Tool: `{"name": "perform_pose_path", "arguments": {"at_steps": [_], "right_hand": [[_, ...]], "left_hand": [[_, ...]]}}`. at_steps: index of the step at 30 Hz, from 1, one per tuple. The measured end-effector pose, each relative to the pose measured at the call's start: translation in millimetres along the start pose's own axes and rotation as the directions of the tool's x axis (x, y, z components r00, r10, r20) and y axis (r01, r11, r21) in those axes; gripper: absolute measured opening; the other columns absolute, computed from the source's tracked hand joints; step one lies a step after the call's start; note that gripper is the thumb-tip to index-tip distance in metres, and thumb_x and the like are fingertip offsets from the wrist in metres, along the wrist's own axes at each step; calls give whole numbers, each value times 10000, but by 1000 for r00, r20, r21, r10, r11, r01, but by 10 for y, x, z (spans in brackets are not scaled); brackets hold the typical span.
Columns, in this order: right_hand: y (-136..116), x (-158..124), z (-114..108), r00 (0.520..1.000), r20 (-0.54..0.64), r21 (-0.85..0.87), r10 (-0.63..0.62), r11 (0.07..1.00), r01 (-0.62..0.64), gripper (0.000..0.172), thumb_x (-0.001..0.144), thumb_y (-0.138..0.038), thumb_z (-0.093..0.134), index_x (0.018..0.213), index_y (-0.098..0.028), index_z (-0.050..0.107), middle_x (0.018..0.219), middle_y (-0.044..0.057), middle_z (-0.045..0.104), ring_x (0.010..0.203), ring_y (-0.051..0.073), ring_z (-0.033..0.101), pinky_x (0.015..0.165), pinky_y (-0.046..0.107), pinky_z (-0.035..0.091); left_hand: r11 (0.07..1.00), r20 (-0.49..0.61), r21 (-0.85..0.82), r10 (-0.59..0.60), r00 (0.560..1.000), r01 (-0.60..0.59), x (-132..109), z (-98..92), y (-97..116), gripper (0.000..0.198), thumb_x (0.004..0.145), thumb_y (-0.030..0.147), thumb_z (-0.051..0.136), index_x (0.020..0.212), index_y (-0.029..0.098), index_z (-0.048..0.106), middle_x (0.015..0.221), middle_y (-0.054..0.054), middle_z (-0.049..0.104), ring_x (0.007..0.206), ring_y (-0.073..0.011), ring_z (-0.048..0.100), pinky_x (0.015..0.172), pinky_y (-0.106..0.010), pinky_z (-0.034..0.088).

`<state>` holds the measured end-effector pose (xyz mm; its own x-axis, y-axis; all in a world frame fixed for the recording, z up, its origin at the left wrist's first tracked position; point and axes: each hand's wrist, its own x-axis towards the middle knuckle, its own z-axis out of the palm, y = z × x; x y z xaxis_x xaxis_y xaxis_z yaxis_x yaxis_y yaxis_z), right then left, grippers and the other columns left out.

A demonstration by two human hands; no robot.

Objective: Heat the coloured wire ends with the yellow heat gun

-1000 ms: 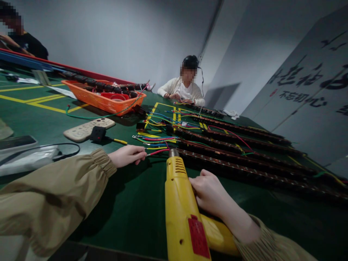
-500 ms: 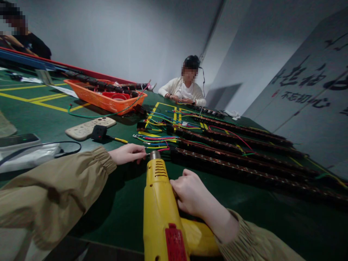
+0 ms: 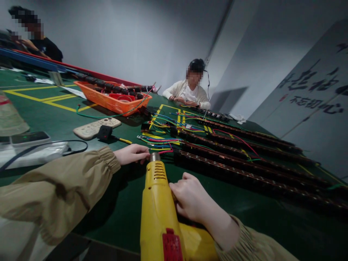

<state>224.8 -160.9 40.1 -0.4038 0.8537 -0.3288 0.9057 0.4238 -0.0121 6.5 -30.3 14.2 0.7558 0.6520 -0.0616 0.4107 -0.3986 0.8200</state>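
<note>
My right hand (image 3: 190,197) is wrapped round the grip of a yellow heat gun (image 3: 156,206) with a red label. Its metal nozzle (image 3: 154,156) points away from me at the near end of a bundle of coloured wires (image 3: 160,143). My left hand (image 3: 132,154) is pinched on the end of a red wire just left of the nozzle, resting on the green table (image 3: 130,203). Several long dark strips (image 3: 244,170) with wires attached run from the wire ends off to the right.
An orange tray (image 3: 108,101) of dark parts stands at the back left. A beige power strip (image 3: 95,127), a black plug (image 3: 104,132), a phone (image 3: 28,137) and a black cable lie left of my arm. One person sits across the table, another at far left.
The heat gun swung left, bringing its nozzle right up to my left hand's fingertips and the wire end. The view shifted slightly right; my left hand kept its place.
</note>
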Motion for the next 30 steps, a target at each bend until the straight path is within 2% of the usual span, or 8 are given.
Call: {"name": "perform_pose_path", "arguments": {"at_steps": [6,10,16,24,30], "right_hand": [[115,-15,24,998,-22,34,58,998,-57,236,709,-263,391,883,-195,536,895,-14,604,655,-39,358,741,195,108],[252,-83,43,990,-41,63,133,989,-130,221,709,-195,391,852,-182,560,862,-26,605,615,-60,300,746,196,121],[375,-177,86,975,-73,96,210,975,-203,247,781,-261,345,844,-191,573,823,-32,600,611,-69,306,751,202,134],[372,-157,91,972,-62,96,228,970,-222,234,726,-174,367,840,-185,572,799,-29,589,599,-68,256,751,191,125],[362,-169,74,974,-62,77,219,974,-214,217,738,-213,366,837,-188,558,844,-32,587,648,-54,295,746,192,108]], "left_hand": [[1000,-3,-25,2,1000,-2,7,5,-6,415,864,468,390,870,70,507,696,-37,513,653,-112,489,565,-208,398],[1000,-7,-12,6,1000,-6,13,-6,-28,411,874,453,380,868,66,518,678,-41,530,613,-94,462,567,-200,389],[1000,10,15,6,1000,-7,30,-34,-95,408,852,485,407,861,97,533,688,-32,562,594,-85,471,567,-188,389],[998,-129,-31,-59,990,55,53,45,-120,493,831,562,379,784,101,547,614,-27,545,547,-90,452,518,-194,365],[995,-131,69,-59,990,68,68,63,-123,521,862,546,324,844,117,618,608,-22,571,546,-92,461,547,-198,361]]}}
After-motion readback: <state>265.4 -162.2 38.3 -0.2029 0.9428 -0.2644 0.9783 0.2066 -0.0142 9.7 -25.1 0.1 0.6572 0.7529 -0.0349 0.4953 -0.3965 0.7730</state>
